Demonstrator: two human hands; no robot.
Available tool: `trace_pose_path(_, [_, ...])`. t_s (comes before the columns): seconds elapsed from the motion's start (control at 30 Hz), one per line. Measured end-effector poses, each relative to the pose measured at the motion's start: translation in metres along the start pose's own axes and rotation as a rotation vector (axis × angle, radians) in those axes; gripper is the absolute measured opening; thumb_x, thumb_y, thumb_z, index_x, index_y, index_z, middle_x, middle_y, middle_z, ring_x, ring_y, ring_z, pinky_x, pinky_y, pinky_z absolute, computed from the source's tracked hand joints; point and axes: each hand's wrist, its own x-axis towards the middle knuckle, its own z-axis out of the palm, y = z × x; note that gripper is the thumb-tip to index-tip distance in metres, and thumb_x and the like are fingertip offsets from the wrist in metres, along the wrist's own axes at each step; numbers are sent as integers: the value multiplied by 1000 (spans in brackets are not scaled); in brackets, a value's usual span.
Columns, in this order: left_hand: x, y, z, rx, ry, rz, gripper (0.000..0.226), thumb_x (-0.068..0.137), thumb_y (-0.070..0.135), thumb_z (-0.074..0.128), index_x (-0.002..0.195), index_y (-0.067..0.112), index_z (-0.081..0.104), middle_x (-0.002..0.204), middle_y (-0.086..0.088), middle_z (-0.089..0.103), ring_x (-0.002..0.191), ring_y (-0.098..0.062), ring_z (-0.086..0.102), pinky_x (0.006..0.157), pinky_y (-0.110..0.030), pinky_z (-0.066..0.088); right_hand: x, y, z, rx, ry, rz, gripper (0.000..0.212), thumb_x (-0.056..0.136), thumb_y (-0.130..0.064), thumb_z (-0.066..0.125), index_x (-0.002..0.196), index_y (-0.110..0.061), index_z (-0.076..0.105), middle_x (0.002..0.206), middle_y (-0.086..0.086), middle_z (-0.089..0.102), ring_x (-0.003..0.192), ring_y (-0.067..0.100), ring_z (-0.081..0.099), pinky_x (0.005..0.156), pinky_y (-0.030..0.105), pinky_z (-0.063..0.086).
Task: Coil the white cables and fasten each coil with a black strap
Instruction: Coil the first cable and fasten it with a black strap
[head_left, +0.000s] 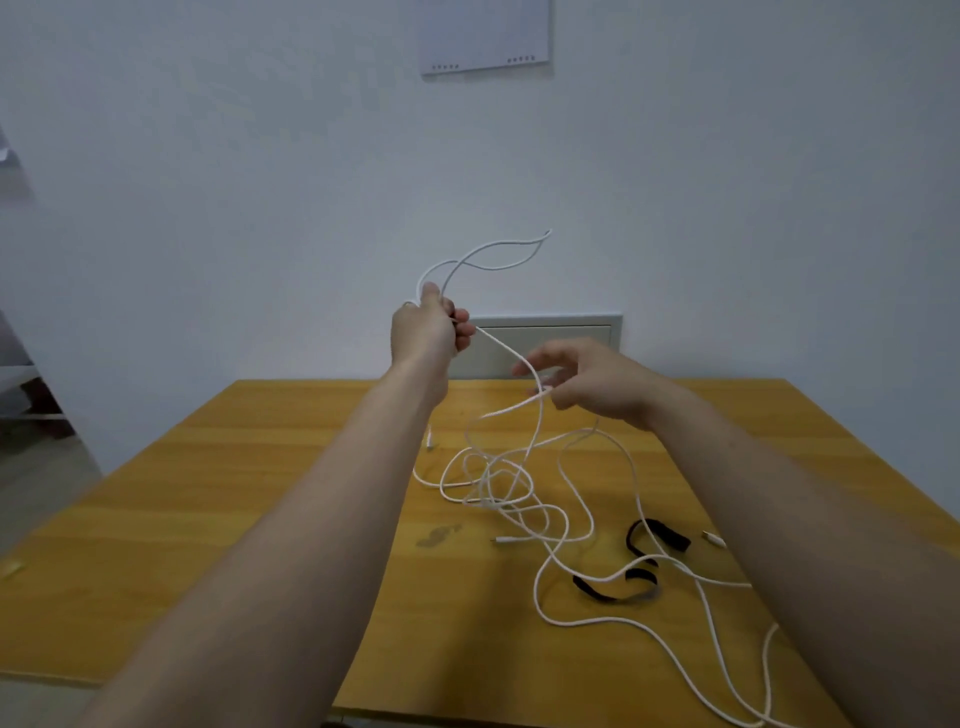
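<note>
1. Left hand (431, 332): raised above the table's far edge, at 11 o'clock from the tangle. Fingers are curled tight round a white cable (511, 358). One doubled loop rises from the fist toward 1 o'clock, against the wall.
2. Right hand (589, 387): just beside the left, at its 4 o'clock. Fingers are loosely curved and narrowly spread. The cable runs down from the left fist to the thumb and forefinger (motion blur; whether they pinch it, I cannot tell).
3. Tangle (501, 491): loose white cables heaped mid-table, with strands trailing off toward 5 o'clock past the near edge.
4. Upper black strap (660, 534): lies on the table at 4 o'clock from the tangle, curled open, with a white strand across it.
5. Lower black strap (615, 591): just beside the upper strap at its 7 o'clock, also crossed by a strand.
6. Table (234, 493): yellow wood.
</note>
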Motion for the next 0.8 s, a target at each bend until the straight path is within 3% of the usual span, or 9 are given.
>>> trace_pose_path(0.07, [-1, -1, 1, 0, -25, -13, 43, 110, 34, 38, 72, 15, 47, 68, -3, 59, 49, -12, 55, 53, -23, 49, -1, -1, -1, 64, -55, 33, 39, 78, -4, 60, 111, -18, 75, 117, -1, 74, 109, 30, 70, 71, 30, 44])
trace_pose_path(0.13, [-3, 1, 3, -11, -44, -17, 44, 110, 34, 38, 71, 16, 47, 67, -2, 59, 49, -12, 55, 55, -23, 48, -2, -5, -1, 22, -46, 78, 26, 90, -13, 58, 105, -19, 78, 111, -4, 76, 95, 25, 72, 68, 30, 40])
trace_pose_path(0.23, [-9, 8, 6, -53, -86, 3, 44, 110, 33, 37, 70, 16, 44, 65, -1, 56, 46, -10, 54, 55, -23, 46, 2, -7, -2, -388, -13, 79, 23, 98, -32, 63, 91, -19, 81, 96, 0, 77, 72, 14, 61, 67, 30, 45])
trace_pose_path(0.3, [-13, 14, 8, -87, -122, 20, 45, 111, 33, 37, 70, 17, 43, 65, -1, 55, 46, -10, 53, 55, -22, 44, 5, -10, 0, -567, -16, 87, 26, 98, -33, 63, 87, -18, 80, 88, 0, 77, 61, 7, 59, 62, 28, 46])
trace_pose_path(0.5, [-15, 29, 8, -272, -149, 52, 45, 111, 34, 38, 69, 18, 42, 58, 3, 54, 46, -10, 50, 52, -20, 40, 7, -25, -7, -244, 86, 194, 25, 100, -16, 59, 88, 1, 72, 68, 12, 66, 54, 22, 59, 47, 26, 48])
trace_pose_path(0.57, [-15, 32, 6, -281, -136, 62, 44, 111, 33, 39, 70, 18, 44, 59, 2, 56, 47, -10, 50, 52, -20, 40, 11, -27, -11, -194, 298, 111, 25, 98, -13, 60, 78, -2, 69, 63, 11, 68, 51, 25, 64, 49, 34, 55])
trace_pose_path(0.67, [-14, 33, 4, -204, -130, 91, 43, 111, 31, 38, 75, 13, 53, 71, -3, 66, 51, -10, 53, 54, -22, 41, 15, -34, -18, -148, 652, -72, 28, 98, -25, 59, 74, -11, 66, 62, 4, 68, 53, 21, 66, 60, 40, 59])
trace_pose_path(0.8, [-10, 35, 2, 0, -158, 120, 49, 111, 34, 36, 86, 10, 70, 86, -1, 78, 55, -10, 58, 65, -26, 45, 16, -53, -31, -75, 725, -121, 15, 96, -18, 63, 86, -10, 69, 64, 7, 70, 53, 18, 70, 57, 35, 58])
